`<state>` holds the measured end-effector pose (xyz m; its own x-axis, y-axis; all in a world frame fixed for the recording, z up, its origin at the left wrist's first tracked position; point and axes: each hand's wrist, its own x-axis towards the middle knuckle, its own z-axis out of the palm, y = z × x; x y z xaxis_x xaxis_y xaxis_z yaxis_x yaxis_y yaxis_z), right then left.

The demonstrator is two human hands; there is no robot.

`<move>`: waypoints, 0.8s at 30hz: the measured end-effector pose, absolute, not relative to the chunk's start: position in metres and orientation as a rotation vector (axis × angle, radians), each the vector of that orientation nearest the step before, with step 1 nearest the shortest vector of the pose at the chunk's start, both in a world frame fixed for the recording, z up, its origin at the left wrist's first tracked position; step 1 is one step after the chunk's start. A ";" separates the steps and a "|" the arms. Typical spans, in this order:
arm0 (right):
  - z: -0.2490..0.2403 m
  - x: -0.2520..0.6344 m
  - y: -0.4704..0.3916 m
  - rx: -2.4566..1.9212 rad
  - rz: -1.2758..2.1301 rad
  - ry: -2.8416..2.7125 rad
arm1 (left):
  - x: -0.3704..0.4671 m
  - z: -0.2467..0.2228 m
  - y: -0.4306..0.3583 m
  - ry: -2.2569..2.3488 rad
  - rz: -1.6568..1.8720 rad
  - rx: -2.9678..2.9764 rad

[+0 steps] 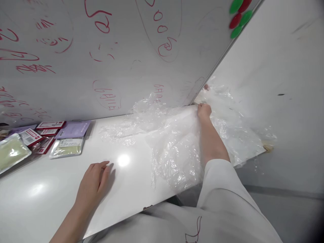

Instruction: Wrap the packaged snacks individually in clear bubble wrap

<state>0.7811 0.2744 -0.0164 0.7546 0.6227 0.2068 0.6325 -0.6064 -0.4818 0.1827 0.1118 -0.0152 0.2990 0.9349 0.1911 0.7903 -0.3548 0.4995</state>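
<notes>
My left hand (94, 178) is low over the white tabletop (121, 189), palm down, fingers stretched out and thumb slightly apart, with nothing in it. Across the table my right hand (204, 110) is closed in a fist by the whiteboard's lower right corner. Crumpled clear plastic film (177, 155) spreads just left of my right forearm. More clear plastic (233, 125) lies to the right of that arm, against the wall. What the fist grips, if anything, is hidden by the fingers.
A whiteboard (121, 67) with red writing stands along the table's back. Green and red magnets (235, 21) sit at its upper right edge. Purple pouches (73, 129), red-and-white boxes (52, 125) and silver-edged packets (66, 148) are piled at the left. The table edge has a chipped spot (147, 207).
</notes>
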 end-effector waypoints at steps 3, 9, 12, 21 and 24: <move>0.004 0.783 0.268 -2.331 -0.139 -0.920 | 0.183 -0.015 0.111 1.572 0.657 2.239; 0.057 0.789 0.243 -2.213 -0.307 -0.782 | 0.184 -0.013 0.106 1.553 0.654 2.215; 0.076 0.777 0.219 -2.170 -0.360 -0.752 | 0.184 -0.012 0.103 1.550 0.647 2.200; 0.059 0.677 0.157 -1.947 -0.461 -0.866 | 0.188 -0.007 0.092 1.373 0.694 2.310; 0.043 0.674 0.170 -1.897 -0.287 -0.768 | 0.189 -0.004 0.088 1.370 0.675 2.292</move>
